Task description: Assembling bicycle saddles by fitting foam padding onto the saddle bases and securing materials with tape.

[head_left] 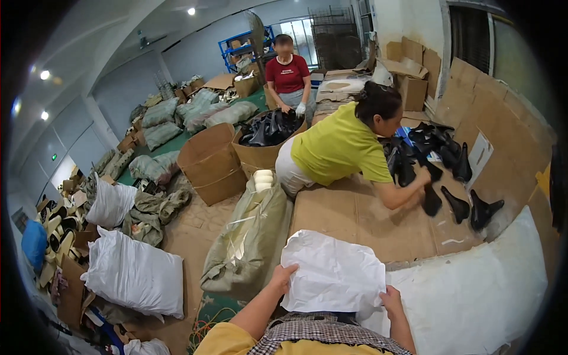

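A crumpled white sheet (334,269), which looks like paper, is stretched between my two hands in front of my body. My left hand (284,278) is closed on its left edge, thumb on top. At the lower right edge my right hand (390,300) pinches the same sheet. Just beyond it lies the cardboard-covered table (349,222). To the right, a larger white sheet (473,290) covers the near part of the table. A green woven sack (245,248) with pale shaped pieces showing at its opening stands left of my left hand.
A person in a yellow-green shirt (340,145) leans across the table, handling black shoe-shaped pieces (455,204). Another person in red (288,74) stands behind a carton (260,157) of black pieces. An open cardboard box (210,165), white sacks (136,275) and heaped shoe parts (56,234) fill the left.
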